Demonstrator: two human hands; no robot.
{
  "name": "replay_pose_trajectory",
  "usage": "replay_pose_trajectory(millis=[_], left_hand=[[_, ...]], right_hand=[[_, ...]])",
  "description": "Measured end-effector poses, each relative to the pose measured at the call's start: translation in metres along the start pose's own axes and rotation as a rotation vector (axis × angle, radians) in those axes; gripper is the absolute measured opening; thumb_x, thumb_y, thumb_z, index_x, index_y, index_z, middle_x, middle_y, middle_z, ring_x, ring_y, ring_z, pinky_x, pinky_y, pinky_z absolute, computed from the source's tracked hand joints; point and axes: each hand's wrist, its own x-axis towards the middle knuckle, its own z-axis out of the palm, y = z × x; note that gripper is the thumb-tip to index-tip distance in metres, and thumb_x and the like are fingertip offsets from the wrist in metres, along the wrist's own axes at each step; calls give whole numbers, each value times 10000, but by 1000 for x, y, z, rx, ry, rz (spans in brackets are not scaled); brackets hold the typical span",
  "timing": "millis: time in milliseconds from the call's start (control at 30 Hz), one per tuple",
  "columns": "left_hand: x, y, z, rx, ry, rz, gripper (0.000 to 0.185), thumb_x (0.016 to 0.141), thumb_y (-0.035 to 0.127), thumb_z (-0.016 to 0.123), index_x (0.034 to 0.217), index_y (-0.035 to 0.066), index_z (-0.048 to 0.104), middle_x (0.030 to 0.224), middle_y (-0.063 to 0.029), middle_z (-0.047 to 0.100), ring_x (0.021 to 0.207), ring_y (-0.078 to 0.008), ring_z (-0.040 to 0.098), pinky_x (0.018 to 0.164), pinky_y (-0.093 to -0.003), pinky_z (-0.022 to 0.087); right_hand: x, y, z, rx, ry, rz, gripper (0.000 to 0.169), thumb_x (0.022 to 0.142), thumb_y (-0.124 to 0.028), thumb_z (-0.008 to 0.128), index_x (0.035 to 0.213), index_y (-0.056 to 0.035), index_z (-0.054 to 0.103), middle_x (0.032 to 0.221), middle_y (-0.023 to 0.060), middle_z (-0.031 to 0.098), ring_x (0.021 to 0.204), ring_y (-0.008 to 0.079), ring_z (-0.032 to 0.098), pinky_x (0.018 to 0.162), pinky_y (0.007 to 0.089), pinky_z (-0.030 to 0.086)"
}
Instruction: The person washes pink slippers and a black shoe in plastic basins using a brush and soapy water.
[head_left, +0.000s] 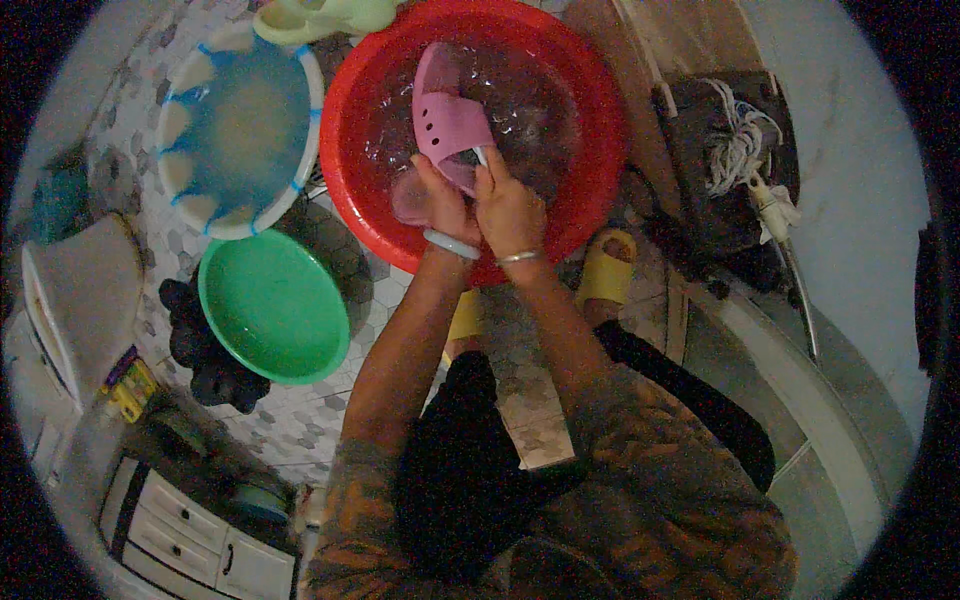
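Note:
Over a red plastic basin (604, 150) of water, my left hand (448, 210) holds a pink slipper (454, 120) from below, near its heel end. The slipper has several round holes along one side of its strap, and its toe points away from me. My right hand (512, 214) is closed on a thin white-edged tool (481, 155) at the slipper's foot opening; most of the tool is hidden, perhaps a brush. A second pink piece (410, 196), likely another slipper, lies partly in the water beside my left hand.
A white-and-blue basin (168, 150) of cloudy water stands at the left, with a green basin (274, 307) nearer. Pale yellow shoes (322, 19) sit beyond the red basin. On the right are a coiled white cord (731, 142) and a shower hose (802, 300).

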Motion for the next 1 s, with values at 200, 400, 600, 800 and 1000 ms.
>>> replay_pose_trajectory(millis=[200, 400, 600, 800, 1000], left_hand=[[-28, 9, 29, 203, 80, 4, 712, 805, 677, 349, 1161, 74, 478, 1076, -87, 557, 961, -220, 522, 825, -329, 447], [-12, 1, 18, 401, 194, 88, 695, 863, 628, 267, 1212, 52, 439, 1126, -81, 524, 1005, -224, 497, 879, -328, 398], [-6, 7, -11, 203, 11, 44, 626, 889, 585, 253, 1122, 48, 474, 1011, -71, 557, 901, -212, 539, 813, -324, 429], [-15, 2, 17, 248, 146, 35, 613, 887, 587, 265, 1114, 57, 471, 977, -58, 553, 866, -192, 534, 770, -324, 435], [-27, 7, 29, 317, 134, 62, 643, 877, 607, 262, 1133, 54, 469, 1019, -52, 538, 912, -190, 513, 810, -323, 420]], right_hand=[[-50, 17, -20, 120, -146, 122, 383, 898, -312, 394, 1240, -149, 454, 721, 246, 589, 667, 428, 573, 587, 496, 454], [4, 8, 15, 60, 79, -56, 394, 906, -295, 380, 1258, -128, 443, 686, 237, 584, 652, 432, 570, 556, 489, 452], [-29, 3, -1, 99, -63, 2, 339, 908, -282, 374, 1124, -69, 524, 721, 249, 580, 694, 413, 576, 570, 479, 452], [-2, -2, 2, 82, -112, 168, 407, 916, -316, 311, 941, -18, 586, 840, 267, 582, 782, 456, 551, 684, 517, 436], [-4, 18, 8, 80, -109, 41, 462, 918, -353, 296, 907, 4, 590, 840, 276, 580, 806, 468, 543, 700, 525, 433]])
